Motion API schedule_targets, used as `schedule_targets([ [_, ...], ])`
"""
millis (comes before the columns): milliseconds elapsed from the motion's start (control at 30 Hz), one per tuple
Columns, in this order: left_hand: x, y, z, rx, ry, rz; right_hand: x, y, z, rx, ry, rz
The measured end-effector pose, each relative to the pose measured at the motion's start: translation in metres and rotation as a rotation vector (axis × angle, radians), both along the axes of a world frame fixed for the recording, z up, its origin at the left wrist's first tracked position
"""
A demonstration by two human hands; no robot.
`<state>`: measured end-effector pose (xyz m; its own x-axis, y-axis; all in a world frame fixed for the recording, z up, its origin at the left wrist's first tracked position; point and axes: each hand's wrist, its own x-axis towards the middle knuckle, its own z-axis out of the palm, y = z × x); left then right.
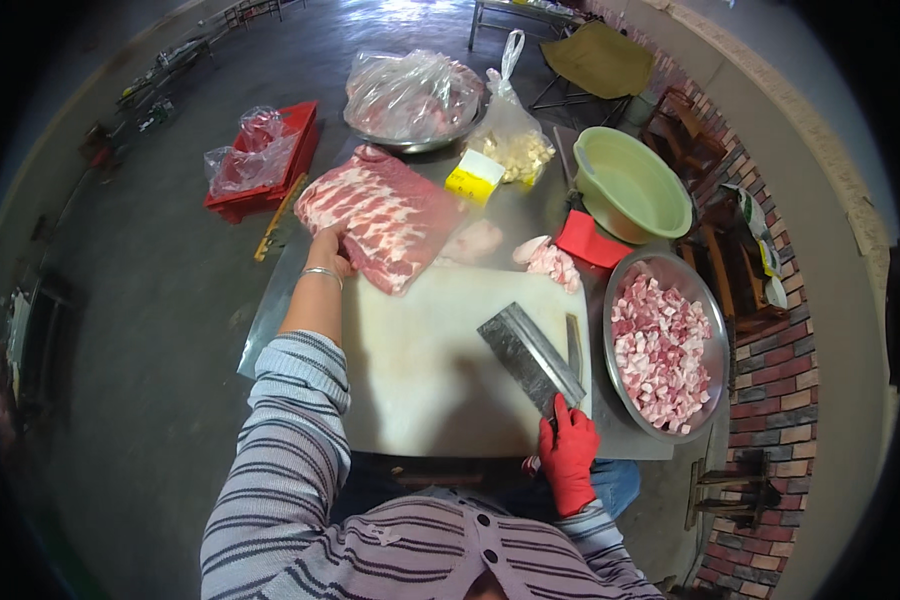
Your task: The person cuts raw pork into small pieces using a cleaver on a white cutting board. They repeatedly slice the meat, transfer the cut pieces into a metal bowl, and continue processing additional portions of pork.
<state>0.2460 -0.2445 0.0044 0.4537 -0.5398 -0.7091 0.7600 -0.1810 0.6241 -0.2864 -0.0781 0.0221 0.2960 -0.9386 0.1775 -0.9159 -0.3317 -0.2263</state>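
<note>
My left hand (336, 249), bare with a bangle at the wrist, grips the near left edge of a large slab of raw ribbed meat (390, 210). Part of that slab overlaps the far left of a white cutting board (412, 360). In a red glove, my right hand (570, 446) holds the handle of a cleaver (529, 356), whose broad blade lies over the board's right side. Pale fat trimmings (549, 264) sit at the board's far right corner. Another pale piece of fat (474, 241) rests just beyond the slab's right edge.
Right of the board stands a steel bowl (718, 360) of diced meat, with a green plastic basin (637, 187) behind it. A red cloth-like item (589, 240) lies between. Farther back are a plastic-covered bowl of meat (412, 97) and a tied bag (514, 135). A red crate (296, 146) is left.
</note>
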Motion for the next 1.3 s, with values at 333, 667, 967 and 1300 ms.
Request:
schedule_targets([
  [333,-0.022,-0.026,0.011,-0.235,0.028,-0.069,0.002,0.003,-0.003,0.036,-0.01,-0.019],
  [667,-0.079,-0.024,0.17,-0.28,-0.228,0.001,0.002,0.003,0.01,-0.034,-0.143,0.033],
  [967,-0.198,0.198,0.136,-0.56,-0.038,0.062,0.001,-0.002,0.005,-0.113,-0.199,0.092],
  [1300,-0.254,0.296,0.033,-0.3,0.184,-0.092,-0.019,-0.01,0.003,0.03,-0.212,0.117],
])
